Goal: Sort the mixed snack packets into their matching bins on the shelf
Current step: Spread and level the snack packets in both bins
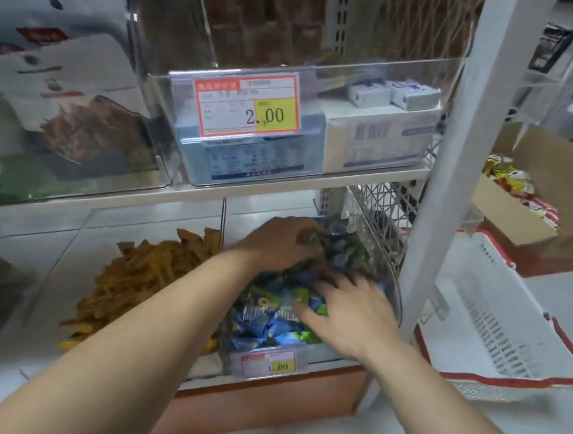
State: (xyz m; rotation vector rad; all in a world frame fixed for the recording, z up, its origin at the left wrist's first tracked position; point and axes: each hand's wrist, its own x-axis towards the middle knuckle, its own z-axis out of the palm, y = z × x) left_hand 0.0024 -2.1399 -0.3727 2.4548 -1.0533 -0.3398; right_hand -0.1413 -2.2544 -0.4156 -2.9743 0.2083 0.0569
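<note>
Fingers spread wide apart, the right hand [348, 316] lies flat on a heap of small blue-and-green foil snack packets [266, 321], pressing rather than gripping. Those packets fill a clear plastic bin [393, 282] on the lower shelf. Just beyond, the left hand [275, 242] reaches deeper into the same bin, its fingers curled down round a clump of the packets at the back of the heap. On the bin's front sits a small red-and-yellow price tag [270, 363]; only ".00" reads clearly. To the left, behind a clear divider, is a pile of orange-brown snack packets [150, 272]. A white upright shelf post [451, 171] stands just right of the bin, and past it a white plastic basket with a red rim [500, 334] leans tilted. Above, a larger red-bordered price label [245, 108] reads "2.00", fixed to a clear bin of blue-and-white boxes [376, 138]. Farther right, an open brown cardboard box [548, 164] holds yellow-and-red packets; their print is too blurred to read.
</note>
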